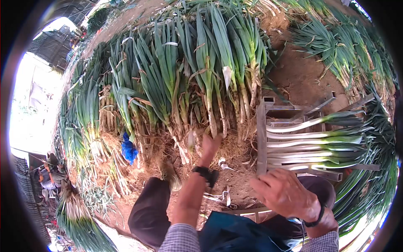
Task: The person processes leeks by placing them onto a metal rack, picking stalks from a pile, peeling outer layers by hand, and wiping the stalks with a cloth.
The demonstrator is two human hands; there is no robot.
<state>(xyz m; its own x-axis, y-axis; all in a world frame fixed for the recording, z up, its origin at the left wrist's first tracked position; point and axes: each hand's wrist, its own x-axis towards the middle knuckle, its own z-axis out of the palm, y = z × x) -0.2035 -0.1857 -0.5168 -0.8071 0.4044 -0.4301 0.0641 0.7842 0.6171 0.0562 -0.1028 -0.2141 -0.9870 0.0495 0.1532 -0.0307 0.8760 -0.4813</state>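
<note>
My left hand (210, 147) reaches forward to the root end of an unpeeled leek (210, 107), its fingers closed around the lower stalk. That leek leans with a thick row of others, dry skins and roots still on. My right hand (285, 194) is raised over my right knee, fingers curled in; whatever may be inside them is hidden. Just beyond it, several peeled leeks (310, 145) with clean white stalks lie side by side on a metal rack (261, 138), roots toward the left and green tops to the right.
Loose leek leaves (369, 197) are heaped right of the rack. More leek bundles (336, 54) lie at the far right, another bundle (77, 210) at lower left. A blue plastic piece (129, 149) sits among the roots. Peeled scraps (224, 197) litter the soil. A person (48, 174) is at far left.
</note>
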